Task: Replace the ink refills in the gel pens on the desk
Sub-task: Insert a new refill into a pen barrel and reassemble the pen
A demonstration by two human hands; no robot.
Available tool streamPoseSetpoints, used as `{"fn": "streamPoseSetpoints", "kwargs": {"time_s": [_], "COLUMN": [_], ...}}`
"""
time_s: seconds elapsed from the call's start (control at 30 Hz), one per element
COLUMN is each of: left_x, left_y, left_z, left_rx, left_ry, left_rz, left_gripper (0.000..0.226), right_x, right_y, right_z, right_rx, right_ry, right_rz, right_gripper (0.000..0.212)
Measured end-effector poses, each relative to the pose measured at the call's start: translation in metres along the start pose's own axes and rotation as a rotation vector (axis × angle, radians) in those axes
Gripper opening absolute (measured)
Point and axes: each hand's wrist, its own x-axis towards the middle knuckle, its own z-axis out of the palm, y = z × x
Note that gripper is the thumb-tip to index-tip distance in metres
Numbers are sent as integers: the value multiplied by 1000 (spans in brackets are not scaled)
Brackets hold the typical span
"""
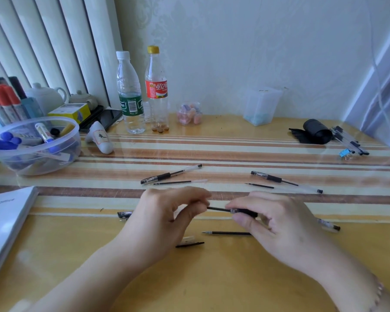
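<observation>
My right hand grips a clear gel pen barrel with a black grip, held level above the desk. My left hand pinches the end of a thin black refill that sticks out of the barrel's left end. A loose refill lies on the desk just below my hands. A pen cap rests left of my left hand, and a black clip piece lies under it. Farther back lie a gel pen with a refill beside it, and another pen with a short refill.
A clear bowl of markers stands at left, white papers at the near left edge. Two plastic bottles, a small candy jar and a clear box line the wall. A black roll and bundled pens sit far right.
</observation>
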Motion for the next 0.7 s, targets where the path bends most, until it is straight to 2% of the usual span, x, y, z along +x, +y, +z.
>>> {"fn": "streamPoseSetpoints", "kwargs": {"time_s": [0.1,0.17,0.23,0.3,0.5,0.63,0.7], "left_x": [7,12,14,13,10,7,6], "left_y": [-3,-6,-6,-5,-6,-3,-4], "left_z": [-8,-16,-18,-15,-4,2,5], "left_rx": [-226,-435,-535,-558,-643,-744,-726], "left_ry": [252,362,371,310,202,95,44], "left_rz": [-110,-220,-309,-351,-359,-402,-399], "left_gripper": [22,22,21,19,15,13,13], "right_x": [2,6,10,11,8,1,0], "right_y": [5,7,5,6,3,-2,-6], "right_z": [-1,-6,-12,-12,-4,7,10], "right_rx": [299,728,1116,1220,1134,476,382], "right_ry": [104,233,319,338,192,134,62], "right_rz": [139,275,387,425,314,81,40], "right_gripper": [27,20,23,26,27,31,34]}}
